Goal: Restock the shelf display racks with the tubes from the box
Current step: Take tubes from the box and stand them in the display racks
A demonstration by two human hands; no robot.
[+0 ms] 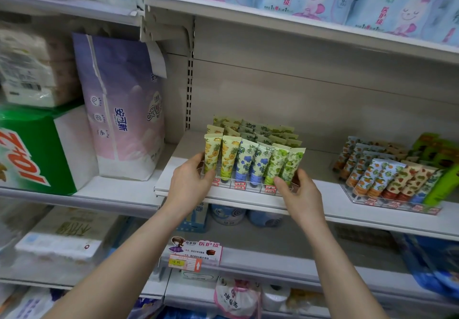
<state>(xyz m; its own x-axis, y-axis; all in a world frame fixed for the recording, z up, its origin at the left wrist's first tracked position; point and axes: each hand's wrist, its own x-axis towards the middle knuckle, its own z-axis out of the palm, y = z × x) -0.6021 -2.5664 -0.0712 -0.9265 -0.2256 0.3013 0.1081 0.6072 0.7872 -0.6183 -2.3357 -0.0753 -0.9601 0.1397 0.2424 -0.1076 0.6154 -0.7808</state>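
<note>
We grip the rack with left hand and right hand, fingers curled round its ends. Let's slide it level so the tubes don't topple.

A single wide-angle camera on the person's head faces the shelf close up; it tilts slightly downward.

Two racks. Left rack front row: six tubes, two per pattern.

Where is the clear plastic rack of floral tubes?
In the head view the clear plastic rack sits centrally on the white shelf, gripped between left hand and right hand.
</note>
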